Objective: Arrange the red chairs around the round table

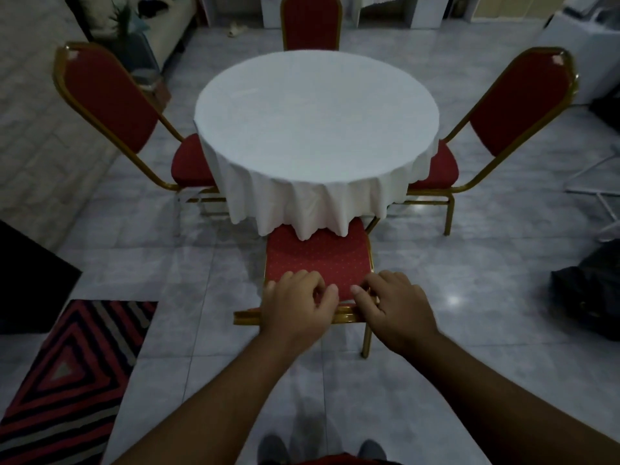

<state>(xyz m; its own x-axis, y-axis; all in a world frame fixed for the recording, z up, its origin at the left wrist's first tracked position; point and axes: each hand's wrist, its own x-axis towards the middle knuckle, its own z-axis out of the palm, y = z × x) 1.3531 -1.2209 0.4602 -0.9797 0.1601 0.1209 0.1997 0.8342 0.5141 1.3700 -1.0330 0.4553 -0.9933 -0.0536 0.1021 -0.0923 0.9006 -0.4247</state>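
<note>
A round table [317, 119] under a white cloth stands in the middle of the tiled floor. Red chairs with gold frames sit at its left [110, 105], right [513, 105] and far side [312, 21]. A fourth red chair [318, 256] is right in front of me, its seat partly under the hanging cloth. My left hand [298, 307] and my right hand [392, 307] both grip the gold top rail of its backrest, which I see from above.
A striped red and black rug [70, 374] lies at the lower left beside a dark block [30, 280]. A black bag [590, 290] and a white folded frame [600, 196] lie on the right. A white appliance [577, 52] stands at the far right.
</note>
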